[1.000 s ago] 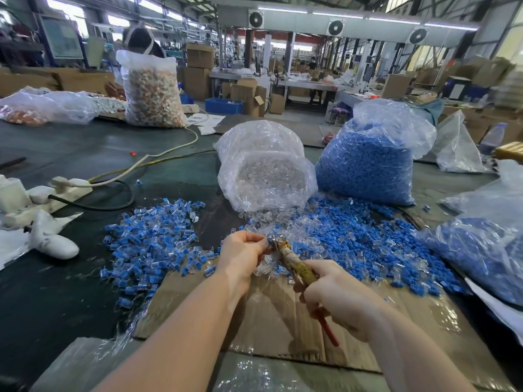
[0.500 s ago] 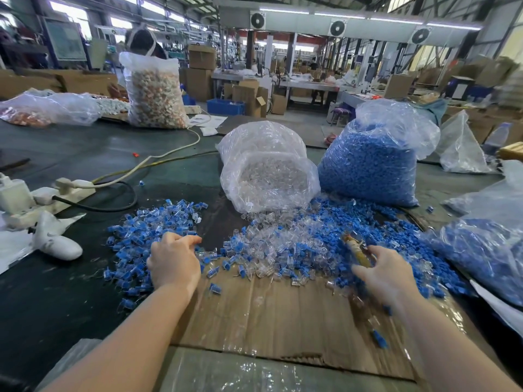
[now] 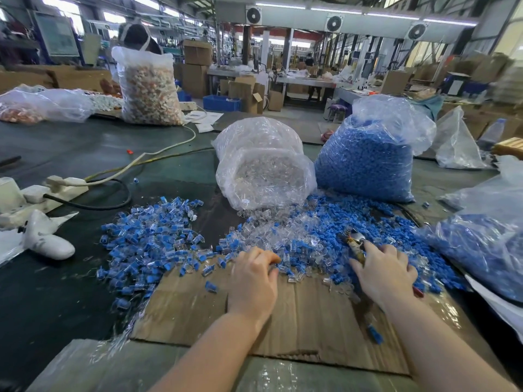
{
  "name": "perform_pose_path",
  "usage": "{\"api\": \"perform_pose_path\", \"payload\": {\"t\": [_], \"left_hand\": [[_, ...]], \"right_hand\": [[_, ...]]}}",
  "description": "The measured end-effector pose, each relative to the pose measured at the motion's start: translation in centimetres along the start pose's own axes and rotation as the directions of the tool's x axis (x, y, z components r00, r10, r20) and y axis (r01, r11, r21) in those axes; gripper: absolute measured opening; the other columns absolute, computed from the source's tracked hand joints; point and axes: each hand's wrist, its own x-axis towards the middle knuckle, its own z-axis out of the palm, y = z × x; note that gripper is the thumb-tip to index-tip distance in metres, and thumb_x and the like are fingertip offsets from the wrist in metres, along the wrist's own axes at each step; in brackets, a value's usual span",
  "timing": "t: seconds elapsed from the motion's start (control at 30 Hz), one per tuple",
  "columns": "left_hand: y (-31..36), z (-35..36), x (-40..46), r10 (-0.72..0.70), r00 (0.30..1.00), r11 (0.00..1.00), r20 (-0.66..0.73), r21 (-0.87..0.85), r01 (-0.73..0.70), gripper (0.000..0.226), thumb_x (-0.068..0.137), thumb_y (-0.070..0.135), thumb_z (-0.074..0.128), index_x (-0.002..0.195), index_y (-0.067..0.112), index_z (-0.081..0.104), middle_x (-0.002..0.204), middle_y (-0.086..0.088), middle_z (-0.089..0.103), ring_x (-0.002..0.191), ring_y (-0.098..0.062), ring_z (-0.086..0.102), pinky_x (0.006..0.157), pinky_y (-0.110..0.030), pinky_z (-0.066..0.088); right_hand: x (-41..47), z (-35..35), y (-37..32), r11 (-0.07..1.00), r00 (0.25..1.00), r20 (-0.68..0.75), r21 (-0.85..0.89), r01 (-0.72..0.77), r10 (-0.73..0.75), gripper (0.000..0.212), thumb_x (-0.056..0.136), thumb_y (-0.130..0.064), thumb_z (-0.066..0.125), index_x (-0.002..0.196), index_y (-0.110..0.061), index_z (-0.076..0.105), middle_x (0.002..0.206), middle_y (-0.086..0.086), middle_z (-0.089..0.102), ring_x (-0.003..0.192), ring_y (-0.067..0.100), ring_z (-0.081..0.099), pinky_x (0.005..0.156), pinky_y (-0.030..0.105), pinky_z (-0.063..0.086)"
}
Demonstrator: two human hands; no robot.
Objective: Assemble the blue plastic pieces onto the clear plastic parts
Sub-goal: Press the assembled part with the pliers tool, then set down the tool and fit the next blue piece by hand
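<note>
Head view: left hand (image 3: 252, 281) palm-down at the far edge of a flat cardboard sheet (image 3: 297, 321), fingers curled into the near fringe of the mixed heap of clear plastic parts (image 3: 268, 236) and loose blue plastic pieces (image 3: 353, 219); fingertips hidden among the parts, so cannot tell whether anything is pinched; right hand (image 3: 386, 271) further right on the same heap, fingers wrapped round a yellowish hand tool (image 3: 356, 244) with a metal tip pointing away from the body and a red end (image 3: 418, 291) peeping out by the wrist; tool tip just above the blue pieces.

Left of the cardboard, on the dark green table (image 3: 85, 154), a separate spread of assembled blue-and-clear pieces (image 3: 150, 239); one stray blue piece (image 3: 375, 333) on the cardboard near the right forearm.

Behind the heap, an open clear bag of clear parts (image 3: 263, 168) tipped towards the hands, mouth spilling onto the table; just beside it to the right, an upright clear bag full of blue pieces (image 3: 368, 157); another bag of blue pieces (image 3: 486, 244) at the right edge.

At far left, a white power strip (image 3: 42, 193) with white and black cables, plus a white glue-gun-like tool (image 3: 46, 239) lying on its side; further back, a tall bag of pale and orange parts (image 3: 148, 89).
</note>
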Motion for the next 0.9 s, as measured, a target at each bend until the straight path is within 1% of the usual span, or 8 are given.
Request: {"api": "perform_pose_path", "payload": {"t": [0.07, 0.13, 0.27, 0.37, 0.53, 0.63, 0.73, 0.9], "left_hand": [[0.1, 0.5, -0.4, 0.004, 1.0, 1.0, 0.015, -0.002, -0.004, 0.019, 0.09, 0.021, 0.057, 0.109, 0.024, 0.062, 0.106, 0.011, 0.057, 0.095, -0.001, 0.037, 0.089, -0.013, 0.032], [0.0, 0.7, -0.8, 0.002, 1.0, 1.0, 0.016, -0.008, -0.002, 0.02, 0.09, 0.021, 0.058, 0.109, 0.024, 0.061, 0.105, 0.012, 0.054, 0.095, 0.001, 0.037, 0.085, -0.007, 0.029], [-0.3, 0.7, -1.1, -0.037, 0.999, 0.999, -0.026, -0.041, 0.036, 0.022, 0.087, 0.016, 0.062, 0.108, 0.022, 0.062, 0.098, 0.015, 0.045, 0.095, -0.001, 0.039, 0.081, -0.004, 0.032], [-0.3, 0.5, -1.1, -0.042, 0.999, 0.999, -0.008, -0.023, 0.042, 0.026, 0.087, 0.014, 0.061, 0.113, 0.019, 0.061, 0.099, 0.012, 0.045, 0.097, -0.006, 0.044, 0.087, -0.015, 0.038], [-0.3, 0.4, -1.2, -0.036, 0.999, 0.999, -0.011, -0.021, 0.036, 0.021, 0.088, 0.012, 0.06, 0.109, 0.016, 0.064, 0.099, 0.01, 0.047, 0.091, -0.007, 0.051, 0.083, -0.016, 0.041], [-0.2, 0.3, -1.2, -0.034, 0.999, 0.999, -0.027, -0.02, 0.033, 0.014, 0.087, 0.01, 0.06, 0.099, 0.017, 0.065, 0.094, 0.012, 0.045, 0.081, -0.005, 0.05, 0.073, -0.012, 0.037], [-0.2, 0.4, -1.3, -0.011, 0.999, 1.0, -0.033, -0.012, 0.011, 0.015, 0.087, 0.007, 0.06, 0.095, 0.018, 0.065, 0.093, 0.013, 0.049, 0.079, -0.003, 0.047, 0.073, -0.012, 0.037], [-0.1, 0.2, -1.6, 0.03, 0.999, 0.999, -0.032, 0.025, -0.029, 0.021, 0.088, 0.011, 0.058, 0.105, 0.023, 0.063, 0.098, 0.011, 0.06, 0.085, -0.004, 0.05, 0.076, -0.014, 0.04]], "right_hand": [[-0.9, 0.0, -0.8, 0.994, 0.983, -0.16, 0.051, 0.099, -0.089, 0.049, 0.092, -0.045, 0.048, 0.135, -0.024, 0.041, 0.133, 0.007, 0.043, 0.124, 0.027, 0.037, 0.103, 0.047, 0.03], [-2.2, 0.4, -2.1, 0.96, 0.93, -0.296, 0.109, 0.259, -0.218, 0.035, 0.091, -0.036, 0.052, 0.123, -0.022, 0.052, 0.122, 0.001, 0.051, 0.115, 0.019, 0.044, 0.099, 0.038, 0.032], [-4.7, 2.1, -5.4, 0.881, 0.884, -0.302, 0.208, 0.426, -0.356, 0.015, 0.092, -0.032, 0.052, 0.1, -0.024, 0.061, 0.103, -0.007, 0.057, 0.102, 0.014, 0.047, 0.09, 0.031, 0.03], [-5.4, 3.7, -6.7, 0.897, 0.902, -0.239, 0.18, 0.404, -0.358, 0.019, 0.093, -0.038, 0.046, 0.104, -0.029, 0.059, 0.109, -0.009, 0.054, 0.106, 0.014, 0.044, 0.089, 0.034, 0.027], [-5.9, 4.9, -7.4, 0.929, 0.93, -0.245, 0.179, 0.322, -0.275, 0.029, 0.087, -0.052, 0.05, 0.103, -0.031, 0.062, 0.11, -0.008, 0.05, 0.106, 0.014, 0.045, 0.088, 0.035, 0.029], [-6.0, 5.1, -7.2, 0.929, 0.932, -0.249, 0.194, 0.314, -0.263, 0.026, 0.089, -0.05, 0.048, 0.103, -0.031, 0.06, 0.11, -0.009, 0.048, 0.106, 0.013, 0.043, 0.089, 0.033, 0.027], [-6.0, 5.3, -7.0, 0.933, 0.933, -0.258, 0.191, 0.305, -0.252, 0.021, 0.091, -0.045, 0.046, 0.103, -0.031, 0.057, 0.112, -0.009, 0.048, 0.107, 0.013, 0.041, 0.089, 0.032, 0.026], [-6.2, 5.3, -7.0, 0.936, 0.927, -0.276, 0.171, 0.307, -0.254, 0.018, 0.094, -0.038, 0.043, 0.106, -0.03, 0.055, 0.119, -0.011, 0.048, 0.11, 0.014, 0.04, 0.09, 0.034, 0.024]]}}
